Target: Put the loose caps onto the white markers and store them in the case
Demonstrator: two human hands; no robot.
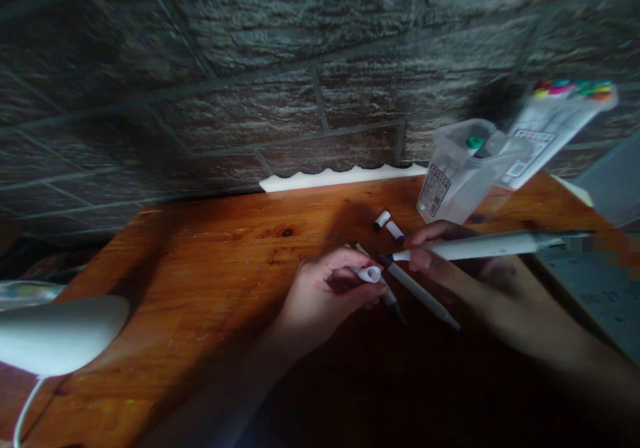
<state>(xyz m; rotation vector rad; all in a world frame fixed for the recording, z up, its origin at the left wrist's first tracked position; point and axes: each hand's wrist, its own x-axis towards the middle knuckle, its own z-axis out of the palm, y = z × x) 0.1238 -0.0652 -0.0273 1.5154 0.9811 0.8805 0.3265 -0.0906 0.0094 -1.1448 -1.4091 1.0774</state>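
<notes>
Between the thumb and fingers of my left hand is a white marker cap, its hollow end facing right. My right hand grips a white marker, held nearly level, with one end pointing left toward the cap but apart from it. Below the hands two uncapped-looking markers lie on the wooden table: one under my right hand, another partly hidden by my left. Two loose caps, one with a black end and one with a purple end, rest just beyond.
A clear plastic holder with a green-ended marker stands at the back right. Behind it leans a fuller holder of coloured markers. A white lamp is at the left. A brick-patterned wall and a white wavy strip border the table.
</notes>
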